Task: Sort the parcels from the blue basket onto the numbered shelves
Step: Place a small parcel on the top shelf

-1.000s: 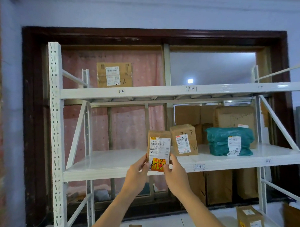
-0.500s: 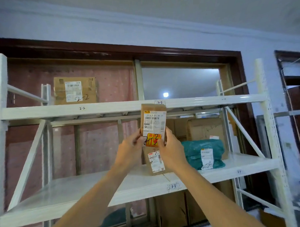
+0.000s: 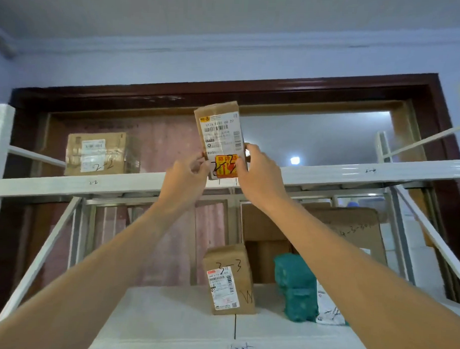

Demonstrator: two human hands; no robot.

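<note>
A small brown cardboard parcel [image 3: 219, 137] with a white label and an orange sticker stands upright at the front edge of the upper white shelf [image 3: 67, 185]. My left hand [image 3: 183, 178] pinches its lower left edge and my right hand [image 3: 260, 172] grips its lower right side. Whether its base rests on the shelf I cannot tell. A handwritten number over the sticker is partly covered by my fingers. The blue basket is out of view.
A taped box marked 2-2 [image 3: 99, 154] sits on the upper shelf to the left. On the lower shelf [image 3: 166, 318] stand a box marked 3-3 [image 3: 229, 278], a teal-wrapped parcel [image 3: 295, 286] and larger cartons [image 3: 352, 230] behind. White diagonal braces flank both sides.
Both hands have lifted the parcel from the level of the lower shelf up to the front edge of the upper shelf. My view has tilted upward and moved closer to the rack.
</note>
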